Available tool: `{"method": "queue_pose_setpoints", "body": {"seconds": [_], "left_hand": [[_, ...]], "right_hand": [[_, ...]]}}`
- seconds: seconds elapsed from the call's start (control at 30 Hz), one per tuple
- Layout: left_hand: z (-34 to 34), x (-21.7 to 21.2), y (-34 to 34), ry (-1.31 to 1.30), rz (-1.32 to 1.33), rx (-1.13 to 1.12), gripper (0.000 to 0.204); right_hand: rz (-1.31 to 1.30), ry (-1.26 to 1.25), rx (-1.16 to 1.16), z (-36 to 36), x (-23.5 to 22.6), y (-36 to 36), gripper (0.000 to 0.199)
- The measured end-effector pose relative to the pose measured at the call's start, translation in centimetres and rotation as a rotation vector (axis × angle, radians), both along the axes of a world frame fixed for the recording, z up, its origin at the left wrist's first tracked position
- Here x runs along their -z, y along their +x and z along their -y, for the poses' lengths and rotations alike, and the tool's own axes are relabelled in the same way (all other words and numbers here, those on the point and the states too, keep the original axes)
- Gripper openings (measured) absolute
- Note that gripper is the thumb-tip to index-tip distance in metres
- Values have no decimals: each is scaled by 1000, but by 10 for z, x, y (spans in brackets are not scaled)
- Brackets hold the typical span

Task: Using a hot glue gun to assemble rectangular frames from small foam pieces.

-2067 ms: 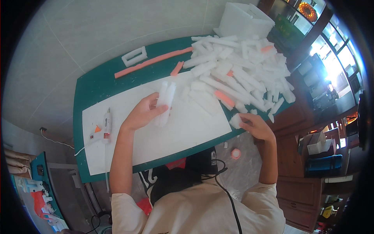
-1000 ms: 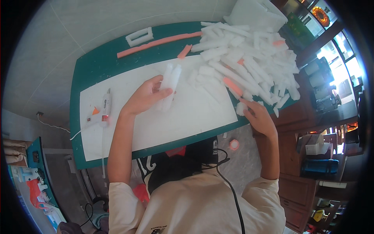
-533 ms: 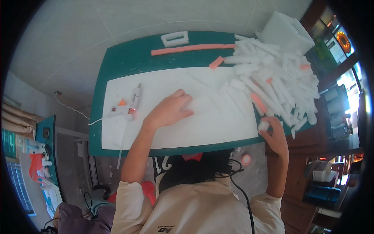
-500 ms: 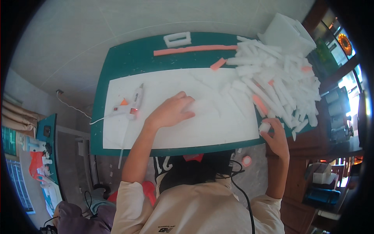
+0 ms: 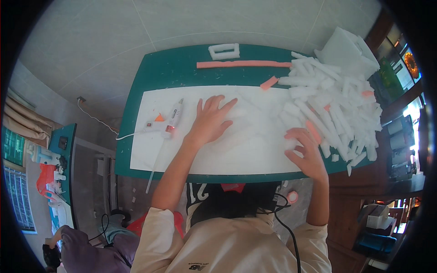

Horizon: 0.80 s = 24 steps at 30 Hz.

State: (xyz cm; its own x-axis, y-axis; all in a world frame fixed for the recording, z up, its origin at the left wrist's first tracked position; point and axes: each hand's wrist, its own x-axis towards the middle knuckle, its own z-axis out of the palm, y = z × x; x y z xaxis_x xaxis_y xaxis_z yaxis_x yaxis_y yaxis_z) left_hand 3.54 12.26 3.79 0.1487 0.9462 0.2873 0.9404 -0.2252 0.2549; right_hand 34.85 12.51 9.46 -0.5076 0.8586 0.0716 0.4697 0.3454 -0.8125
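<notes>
Over the white board my left hand is spread with nothing gripped, some pale foam lying faintly by its fingertips. My right hand is at the board's right part, thumb and fingers curled round a small white foam piece that barely stands out against the board. To the left of my left hand lies a white hot glue gun with an orange part and a clear glue stick sticking out past the near edge. A big heap of white foam strips with several pink ones fills the table's right side.
The green table bears a white foam frame, a long pink strip and a short pink piece at its far side. A large white foam block stands back right. A white cord crosses the left edge. Another person is lower left.
My right hand has moved left from the heap's near edge onto the board, bringing the foam piece. My left hand has spread its fingers. The whole view has shifted slightly.
</notes>
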Motion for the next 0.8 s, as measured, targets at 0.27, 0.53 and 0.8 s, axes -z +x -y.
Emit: {"method": "queue_pose_setpoints", "body": {"seconds": [0.27, 0.53, 0.8], "left_hand": [[46, -10, 34, 47, 136, 51, 57], [70, 11, 16, 41, 83, 78, 43], [78, 14, 19, 101, 226, 13, 46]], "right_hand": [[-170, -195, -72, -17, 32, -26, 38], [-158, -131, -12, -21, 35, -31, 36], [135, 411, -34, -22, 51, -32, 43]]}}
